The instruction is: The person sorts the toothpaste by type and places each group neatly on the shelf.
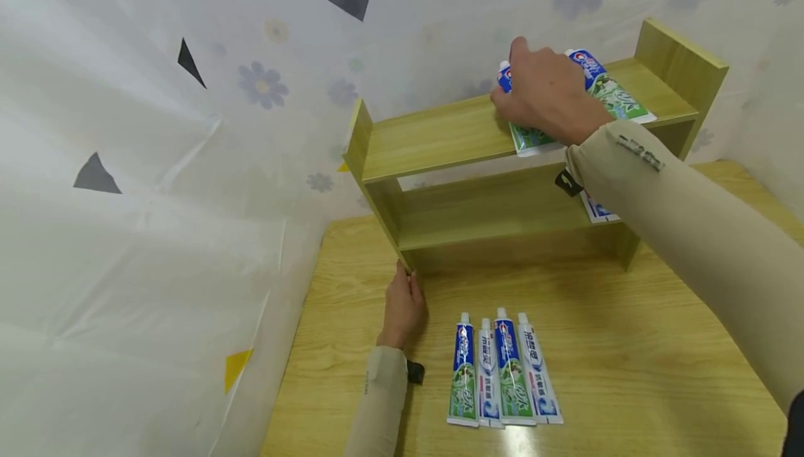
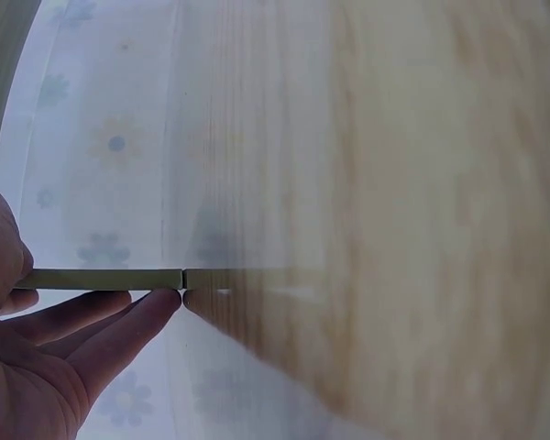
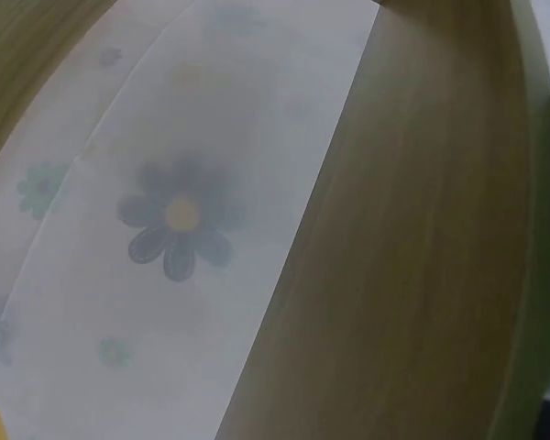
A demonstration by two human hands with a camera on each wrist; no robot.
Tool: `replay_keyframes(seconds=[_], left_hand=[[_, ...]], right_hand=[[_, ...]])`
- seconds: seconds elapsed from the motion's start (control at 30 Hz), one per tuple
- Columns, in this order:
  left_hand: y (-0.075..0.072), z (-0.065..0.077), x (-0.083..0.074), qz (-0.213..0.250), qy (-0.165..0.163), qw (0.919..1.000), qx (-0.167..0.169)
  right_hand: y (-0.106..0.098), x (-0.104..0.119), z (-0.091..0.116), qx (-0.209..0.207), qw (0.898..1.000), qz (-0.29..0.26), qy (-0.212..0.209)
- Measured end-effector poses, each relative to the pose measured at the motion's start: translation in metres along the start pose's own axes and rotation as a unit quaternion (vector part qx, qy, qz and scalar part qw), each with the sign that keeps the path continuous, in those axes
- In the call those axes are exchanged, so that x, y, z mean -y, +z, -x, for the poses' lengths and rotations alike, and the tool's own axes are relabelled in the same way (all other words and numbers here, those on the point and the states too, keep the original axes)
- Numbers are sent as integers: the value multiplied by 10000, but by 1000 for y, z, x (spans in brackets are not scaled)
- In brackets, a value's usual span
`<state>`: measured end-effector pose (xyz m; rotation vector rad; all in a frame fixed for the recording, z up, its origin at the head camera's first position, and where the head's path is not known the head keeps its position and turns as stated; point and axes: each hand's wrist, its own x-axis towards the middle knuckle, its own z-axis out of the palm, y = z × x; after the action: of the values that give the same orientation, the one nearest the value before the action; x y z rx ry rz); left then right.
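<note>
On the upper board of a wooden two-tier shelf (image 1: 433, 135), my right hand (image 1: 553, 91) holds a blue-and-green toothpaste tube (image 1: 530, 140). The hand covers that tube's middle; its cap and bottom end show. Another blue-and-green toothpaste tube (image 1: 618, 98) lies just right of the hand. Down at the shelf's lower left corner, my left hand (image 1: 402, 310) grips the side panel. The left wrist view shows the panel edge (image 2: 110, 279) between the thumb and fingers of the left hand (image 2: 64, 367). In the right wrist view only a shelf board (image 3: 403, 238) and wall covering appear, no hand.
Several toothpaste tubes (image 1: 463, 373) lie side by side on the wooden table (image 1: 628, 359), in front of the shelf. Partly behind the right sleeve, a tube (image 1: 597, 209) rests on the lower board. Flower-patterned sheeting (image 1: 264, 164) hangs behind and at the left.
</note>
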<state>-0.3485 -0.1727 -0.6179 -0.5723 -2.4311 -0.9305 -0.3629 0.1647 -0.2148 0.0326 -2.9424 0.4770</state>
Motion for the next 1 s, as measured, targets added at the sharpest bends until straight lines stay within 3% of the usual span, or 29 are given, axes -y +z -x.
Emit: replay_keyframes(seconds=[0.4,0.6,0.73,0.87,0.97,1.0], left_hand=[[6,-1,9,-45,-79,9999,142],[10,1,14,-160,-283,9992,245],[10,3,10,-126,-320,9990,293],[-6,1,-12,-4,-89,9998,173],[-8,-1,-12,60,34,9999,94],[-2,-1,-3,110,-55,9999,96]], right_hand=[[-1,2,-10,568,9975,382,193],[0,3,-12,699,9963,400,299],[0,1,-9,642,9966,390,324],[-4,0,-2,391,9987,220,257],[-8,1,2,176,9995,129,241],[-9,1,4,115,9996,104,245]])
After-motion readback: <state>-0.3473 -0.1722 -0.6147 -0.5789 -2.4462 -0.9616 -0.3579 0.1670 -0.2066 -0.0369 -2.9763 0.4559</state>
